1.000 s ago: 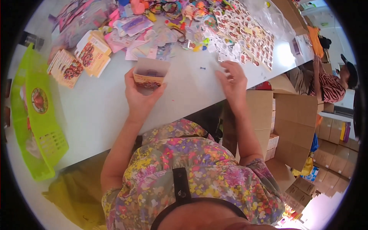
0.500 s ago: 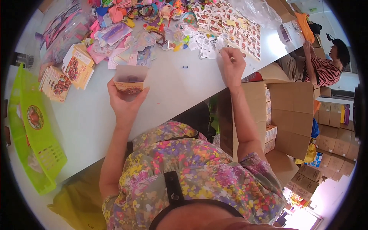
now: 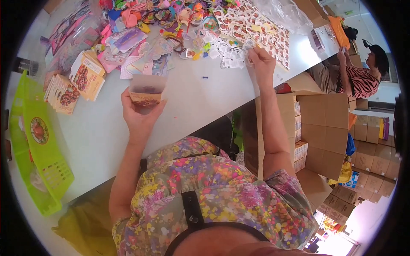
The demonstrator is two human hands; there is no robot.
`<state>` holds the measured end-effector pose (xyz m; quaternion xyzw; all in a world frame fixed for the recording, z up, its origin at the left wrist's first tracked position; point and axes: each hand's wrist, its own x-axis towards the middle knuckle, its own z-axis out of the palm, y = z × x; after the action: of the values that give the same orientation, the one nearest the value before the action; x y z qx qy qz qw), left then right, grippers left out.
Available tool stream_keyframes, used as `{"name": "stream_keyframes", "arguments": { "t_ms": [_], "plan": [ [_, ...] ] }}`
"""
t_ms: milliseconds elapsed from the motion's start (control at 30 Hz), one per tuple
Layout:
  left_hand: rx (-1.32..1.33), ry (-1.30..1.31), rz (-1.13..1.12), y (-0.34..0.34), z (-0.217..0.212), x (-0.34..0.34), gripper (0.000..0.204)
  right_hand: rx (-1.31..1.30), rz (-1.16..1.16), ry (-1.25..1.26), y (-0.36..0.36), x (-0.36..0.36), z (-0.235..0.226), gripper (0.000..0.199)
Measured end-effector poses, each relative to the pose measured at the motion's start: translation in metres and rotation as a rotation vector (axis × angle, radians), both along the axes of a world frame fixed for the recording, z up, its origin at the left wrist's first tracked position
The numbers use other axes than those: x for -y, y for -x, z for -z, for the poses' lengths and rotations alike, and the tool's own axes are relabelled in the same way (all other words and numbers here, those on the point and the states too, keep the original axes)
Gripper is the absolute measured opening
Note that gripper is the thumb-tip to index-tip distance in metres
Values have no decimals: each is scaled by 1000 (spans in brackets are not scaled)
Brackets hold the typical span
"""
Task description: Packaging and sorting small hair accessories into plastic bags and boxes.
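My left hand (image 3: 140,117) grips a small printed cardboard box (image 3: 146,101), holding it upright above the table with its top flap raised. Something purplish shows inside the box, too dim to make out. Over the right part of the table, my right hand (image 3: 263,66) has its thumb and fingers pinched together; whatever is between them is too small to name. Its fingertips are beside a patch of small white packets (image 3: 232,59) and the edge of the character sticker sheets (image 3: 273,40). A tiny dark dumbbell-shaped piece (image 3: 205,77) lies between the two hands.
Flat printed cartons (image 3: 87,76) fan out at the left, near a green plastic basket (image 3: 42,147). Colourful trinkets (image 3: 166,17) and clear pouches (image 3: 156,47) are heaped at the far side. An open cardboard carton (image 3: 326,132) stands at my right; a co-worker (image 3: 363,74) sits beyond.
My right hand has moved slightly farther away, up against the white packets and stickers. My left hand still holds the box in nearly the same place.
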<state>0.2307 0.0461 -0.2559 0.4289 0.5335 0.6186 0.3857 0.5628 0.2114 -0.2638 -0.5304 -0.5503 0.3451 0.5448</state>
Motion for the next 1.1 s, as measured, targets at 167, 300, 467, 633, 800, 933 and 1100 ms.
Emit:
{"name": "stream_keyframes", "arguments": {
  "t_ms": [167,300,467,633,800,933,1100],
  "plan": [
    [-222,121,-12,-8,-4,0,70,-214,-221,158,69,46,-63,7],
    [-401,9,-80,-10,-2,-4,67,117,-517,27,140,87,-98,6],
    [-387,-93,-76,-9,-4,-1,68,655,-600,-424,174,89,-97,13],
    [-317,-81,-151,-8,0,3,67,657,-784,-426,176,81,-111,10],
    [-117,-51,-111,-9,5,1,70,631,-879,-423,183,76,-104,11],
    [-135,5,-100,-5,-5,2,70,79,-842,-196,181,38,-112,13],
    [-158,63,-10,-3,-3,3,80,643,-396,-367,205,-80,-87,17]
  ]
}}
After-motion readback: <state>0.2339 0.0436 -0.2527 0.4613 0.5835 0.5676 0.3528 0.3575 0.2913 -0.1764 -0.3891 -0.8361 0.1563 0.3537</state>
